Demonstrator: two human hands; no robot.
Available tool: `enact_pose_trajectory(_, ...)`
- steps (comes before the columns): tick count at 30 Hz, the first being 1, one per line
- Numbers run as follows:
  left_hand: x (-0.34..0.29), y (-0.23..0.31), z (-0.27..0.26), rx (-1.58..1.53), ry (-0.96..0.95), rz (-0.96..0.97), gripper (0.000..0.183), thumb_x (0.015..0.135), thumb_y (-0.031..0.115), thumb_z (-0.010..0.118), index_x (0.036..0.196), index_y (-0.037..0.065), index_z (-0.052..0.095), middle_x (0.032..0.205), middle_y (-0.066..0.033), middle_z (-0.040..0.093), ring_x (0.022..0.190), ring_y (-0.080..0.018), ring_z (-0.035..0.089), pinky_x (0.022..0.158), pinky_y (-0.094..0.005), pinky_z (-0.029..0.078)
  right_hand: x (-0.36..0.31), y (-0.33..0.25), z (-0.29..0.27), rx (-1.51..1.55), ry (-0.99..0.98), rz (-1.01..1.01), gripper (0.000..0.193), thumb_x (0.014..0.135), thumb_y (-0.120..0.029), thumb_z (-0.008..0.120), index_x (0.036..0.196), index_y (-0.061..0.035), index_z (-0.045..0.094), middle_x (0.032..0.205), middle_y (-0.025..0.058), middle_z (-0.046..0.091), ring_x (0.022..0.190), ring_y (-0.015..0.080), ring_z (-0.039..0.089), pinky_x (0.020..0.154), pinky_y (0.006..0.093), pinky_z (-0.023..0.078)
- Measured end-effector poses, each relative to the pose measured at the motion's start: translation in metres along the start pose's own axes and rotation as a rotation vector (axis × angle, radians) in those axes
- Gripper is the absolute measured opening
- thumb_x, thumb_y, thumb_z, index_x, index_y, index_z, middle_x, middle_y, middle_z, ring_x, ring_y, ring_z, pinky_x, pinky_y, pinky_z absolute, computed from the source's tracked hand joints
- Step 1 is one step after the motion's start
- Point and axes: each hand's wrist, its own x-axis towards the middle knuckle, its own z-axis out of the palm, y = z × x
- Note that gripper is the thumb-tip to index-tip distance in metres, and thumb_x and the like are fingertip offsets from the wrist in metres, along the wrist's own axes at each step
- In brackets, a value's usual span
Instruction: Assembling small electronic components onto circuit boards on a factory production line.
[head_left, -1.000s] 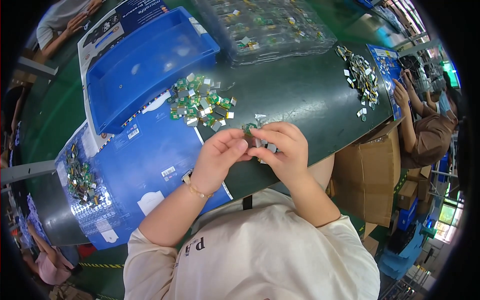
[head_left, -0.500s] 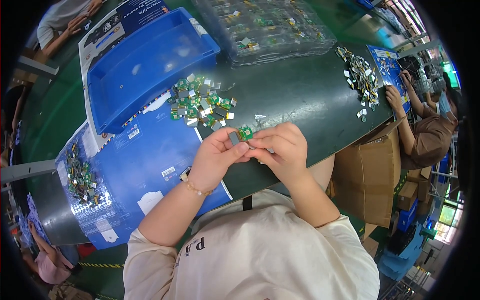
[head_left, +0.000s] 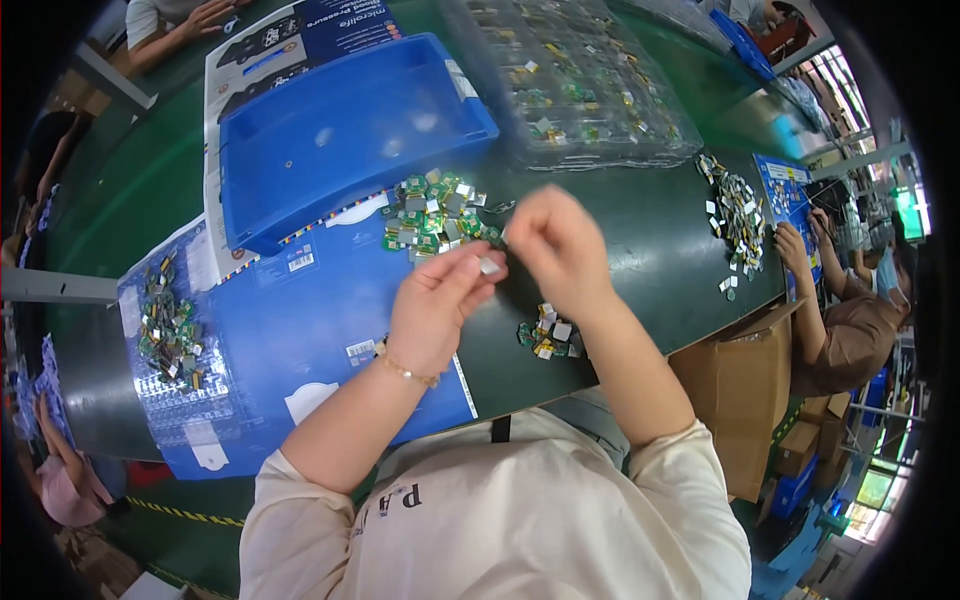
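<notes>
I am seeing a shallow, rectangular blue plastic bin [head_left: 340, 150] resting on a white-and-navy printed sheet [head_left: 225, 80], while a glossy blue sheet with white shapes [head_left: 285, 335] is lying in front of it on the dark green counter [head_left: 650, 230]. A large brown cardboard box with opened flaps [head_left: 740, 400] is standing at the counter's lower-right edge. Beyond it I am making out a co-worker in a brown top [head_left: 855, 335] and smaller brown cartons [head_left: 800, 447]. A grey metal bar [head_left: 55, 288] is jutting in at the left, and yellow-and-black striped tape [head_left: 185, 512] is running along the floor.
</notes>
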Motion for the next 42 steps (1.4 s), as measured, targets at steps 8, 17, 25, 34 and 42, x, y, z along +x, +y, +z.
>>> enact_pose_trajectory(8, 0.002, 0.003, -0.001, 0.037, 0.018, 0.068, 0.024, 0.096, 0.014, 0.048, 0.112, 0.000, 0.059, 0.106, -0.0108, 0.064, 0.098, -0.0199, 0.062, 0.083, -0.0281, 0.049, 0.095, 0.023, 0.040, -0.690, -0.039, -0.046, 0.034, 0.079, -0.003, 0.062, 0.113, -0.0022, 0.060, 0.101, 0.0097, 0.066, 0.090, 0.0277, 0.060, 0.079, 0.0405, 0.048)
enact_pose_trajectory(17, -0.006, 0.006, 0.000, 0.010, -0.278, -0.039, 0.016, 0.095, 0.014, 0.043, 0.094, 0.004, 0.056, 0.085, -0.0078, 0.060, 0.076, -0.0148, 0.058, 0.065, -0.0249, 0.046, 0.001, -0.008, 0.001, 0.040, -0.331, 0.059, 0.033, 0.079, 0.007, 0.047, 0.107, -0.0026, 0.063, 0.103, 0.0103, 0.064, 0.095, 0.0248, 0.060, 0.081, 0.0337, 0.047)
enact_pose_trajectory(25, -0.010, -0.007, 0.004, 0.003, -0.481, -0.249, 0.017, 0.091, 0.018, 0.048, 0.103, 0.007, 0.047, 0.084, -0.0086, 0.058, 0.074, -0.0166, 0.058, 0.065, -0.0277, 0.047, -0.077, -0.034, -0.025, 0.202, -0.121, 0.377, 0.028, 0.083, 0.007, 0.049, 0.103, -0.0032, 0.066, 0.094, 0.0091, 0.065, 0.082, 0.0186, 0.061, 0.069, 0.0273, 0.047)
enact_pose_trajectory(34, -0.012, 0.003, 0.008, 0.224, -0.385, -0.268, 0.009, 0.093, 0.013, 0.046, 0.098, 0.006, 0.050, 0.089, -0.0063, 0.060, 0.080, -0.0138, 0.060, 0.070, -0.0262, 0.049, -0.099, -0.037, -0.031, 0.452, -0.169, 0.833, 0.008, 0.082, -0.003, 0.065, 0.090, -0.0003, 0.065, 0.075, -0.0021, 0.061, 0.064, 0.0034, 0.050, 0.056, 0.0196, 0.040)
enact_pose_trajectory(42, -0.029, 0.002, 0.021, 0.585, -0.531, 0.030, 0.016, 0.088, -0.002, 0.054, 0.104, 0.001, 0.052, 0.090, -0.0058, 0.062, 0.083, -0.0120, 0.062, 0.076, -0.0267, 0.051, -0.101, -0.036, -0.035, 0.748, -0.002, 0.859, 0.009, 0.080, -0.004, 0.069, 0.082, -0.0027, 0.060, 0.074, -0.0036, 0.060, 0.061, 0.0004, 0.048, 0.053, 0.0162, 0.037)
